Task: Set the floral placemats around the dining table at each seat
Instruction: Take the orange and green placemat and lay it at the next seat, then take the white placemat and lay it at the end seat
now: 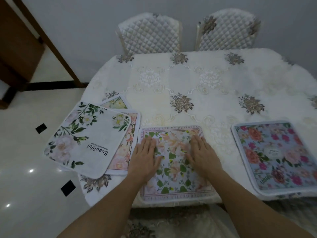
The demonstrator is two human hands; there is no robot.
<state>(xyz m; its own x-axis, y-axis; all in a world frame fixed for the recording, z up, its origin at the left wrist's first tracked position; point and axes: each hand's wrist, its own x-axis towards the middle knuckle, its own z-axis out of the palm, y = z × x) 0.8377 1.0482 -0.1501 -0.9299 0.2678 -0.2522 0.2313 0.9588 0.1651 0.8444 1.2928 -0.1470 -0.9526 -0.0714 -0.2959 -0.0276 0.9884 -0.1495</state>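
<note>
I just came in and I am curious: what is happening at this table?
A person is laying floral placemats. Both hands, left and right, press flat on the middle mat at the near edge. A blue mat lies to its right. A stack of mats waits at the left corner.

Soft, even indoor light, overall slightly blurry. Glare spots on floor (30, 170) left of left hand (145, 160). Wide-angle bending at edges.

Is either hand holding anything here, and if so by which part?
Nothing is gripped. Left hand and right hand lie flat, palms down, on the middle of the placemat.
</note>
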